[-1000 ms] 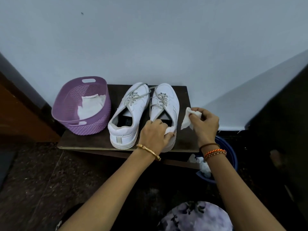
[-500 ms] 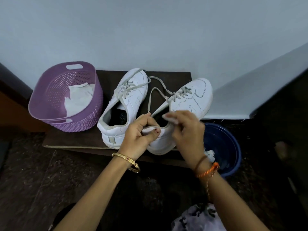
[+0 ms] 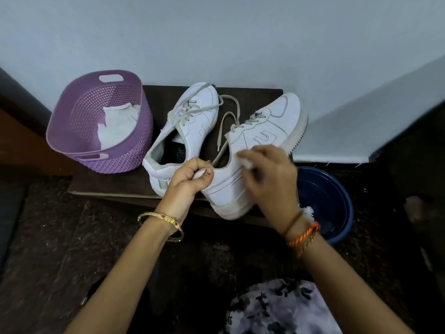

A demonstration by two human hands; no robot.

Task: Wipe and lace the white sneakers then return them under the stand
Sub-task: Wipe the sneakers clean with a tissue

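Head view, left to right: a purple basket point(image 3: 79, 131) with a cloth sits at ten o'clock on the dark stand point(image 3: 108, 184). Next comes one white sneaker point(image 3: 192, 121). The left hand point(image 3: 190, 184) pinches the tilted second sneaker point(image 3: 265, 138) at its heel, and the right hand point(image 3: 269, 179) presses a white wipe point(image 3: 245, 160) (blurry) on its side. A blue bowl point(image 3: 332, 201) sits at three o'clock.

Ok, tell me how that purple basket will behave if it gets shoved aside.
The purple perforated basket looks like thin plastic holding only crumpled white cloth, so it is probably light and would slide easily on the dark wooden stand. It already leans to one side, so a push high on its rim may well tip it. Its walls would likely flex rather than crack.
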